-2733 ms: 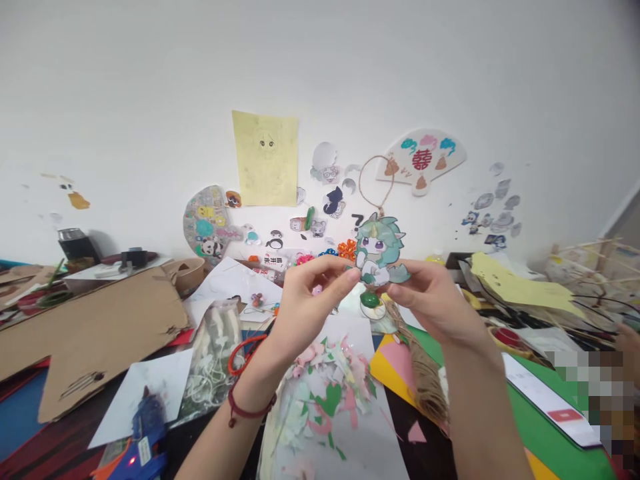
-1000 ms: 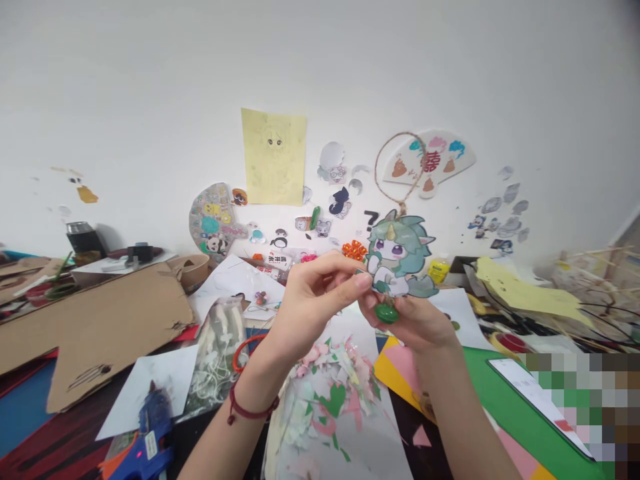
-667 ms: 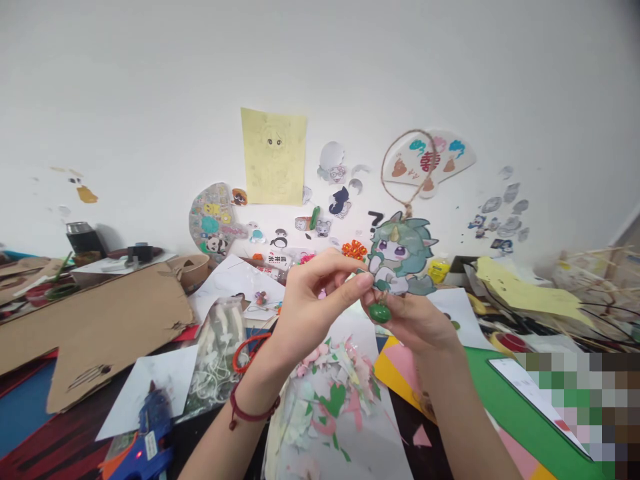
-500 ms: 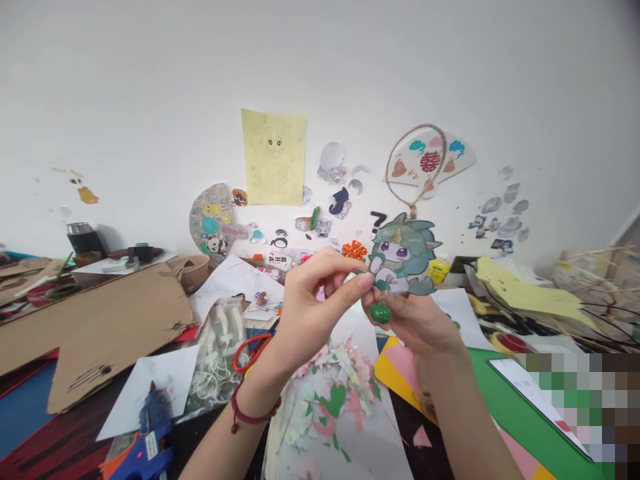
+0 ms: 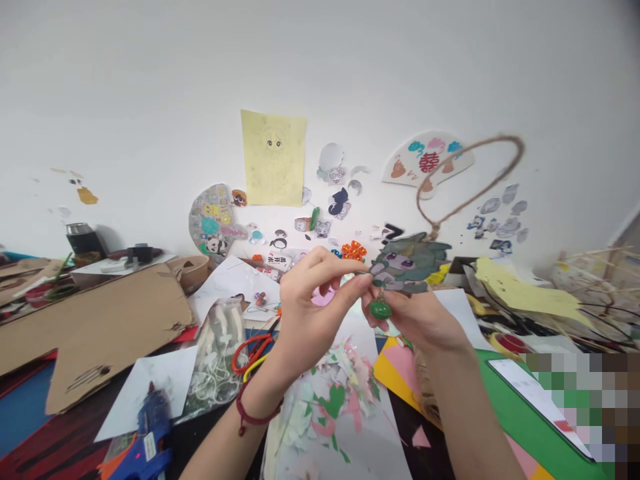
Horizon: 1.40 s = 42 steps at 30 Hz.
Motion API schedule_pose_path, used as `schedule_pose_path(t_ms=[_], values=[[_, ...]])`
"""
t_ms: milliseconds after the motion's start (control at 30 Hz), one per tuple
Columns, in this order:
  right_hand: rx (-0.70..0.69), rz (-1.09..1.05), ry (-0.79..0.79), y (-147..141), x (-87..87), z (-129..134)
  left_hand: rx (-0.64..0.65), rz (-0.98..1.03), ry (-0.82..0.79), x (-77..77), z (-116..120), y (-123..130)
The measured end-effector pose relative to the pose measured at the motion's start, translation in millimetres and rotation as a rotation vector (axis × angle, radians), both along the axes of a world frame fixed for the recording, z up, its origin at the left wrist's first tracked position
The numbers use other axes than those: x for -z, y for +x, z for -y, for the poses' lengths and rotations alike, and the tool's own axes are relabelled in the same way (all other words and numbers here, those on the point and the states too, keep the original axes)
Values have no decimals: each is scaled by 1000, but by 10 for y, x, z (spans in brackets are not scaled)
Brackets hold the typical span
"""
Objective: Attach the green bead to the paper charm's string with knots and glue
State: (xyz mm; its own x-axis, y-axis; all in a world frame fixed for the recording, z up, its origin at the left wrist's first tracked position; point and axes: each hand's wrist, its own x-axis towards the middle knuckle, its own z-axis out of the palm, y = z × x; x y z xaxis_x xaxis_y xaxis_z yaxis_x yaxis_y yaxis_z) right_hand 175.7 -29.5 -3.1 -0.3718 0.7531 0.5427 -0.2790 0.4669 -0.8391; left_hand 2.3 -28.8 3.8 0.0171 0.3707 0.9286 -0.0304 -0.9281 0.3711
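A flat character charm (image 5: 407, 263) with blue-green hair is held up in front of me, tilted, with a brown twine loop (image 5: 470, 177) rising from its top. From its lower edge hangs a shiny green bead (image 5: 380, 309). My left hand (image 5: 317, 310) pinches the charm's left edge between thumb and index finger. Below the charm, my right hand (image 5: 420, 320) grips its lower part, its fingers partly hidden. Under both hands lies a white sheet (image 5: 365, 440) covered with green, pink and pale paper scraps (image 5: 333, 403).
A blue glue gun (image 5: 150, 433) lies front left beside a plastic bag of white cord (image 5: 217, 360). Orange-handled scissors (image 5: 253, 353) rest near my left wrist. Cardboard (image 5: 115, 320) spreads across the left. At right are a phone (image 5: 540, 407) and green paper (image 5: 480, 380).
The charm has tipped over to the right and is seen more edge-on. Its twine loop has swung right, away from the fan drawing on the wall. Both hands keep their hold.
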Motion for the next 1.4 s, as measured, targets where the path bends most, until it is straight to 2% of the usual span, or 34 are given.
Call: schedule_pose_path(t_ms=[167,267,333,400,567,767,833,900,1033,1100,1167,1233,1300,1400], values=[[42,19,23,24,11,-5,96,5,-191,8,14,25],[185,117,77,80,21,-11,132,7,-266,9,44,26],[320,158,126,130,8,2,110,3,-278,4,58,18],[395,130,155,171,-20,35,83,2,-287,-6,65,10],[398,137,215,147,-98,166,60,-22,-299,-19,56,18],[531,125,170,27,-123,243,39,-161,-312,-13,-7,32],[538,125,156,19,-113,229,-17,-218,-294,-62,-42,21],[539,109,139,19,-100,213,-135,-286,-256,-163,-55,-17],[548,70,117,18,-81,201,-479,-481,-183,-420,73,-246],[606,81,121,15,-66,177,-639,-561,-180,-469,207,-445],[633,97,68,-7,-18,120,-757,-660,-238,-396,350,-669],[571,142,-43,-64,90,47,-859,-806,-397,-176,464,-872],[498,177,-121,-160,271,-10,-944,-933,-545,168,511,-1014],[419,160,-245,-340,625,-17,-954,-1055,-644,760,404,-1088]])
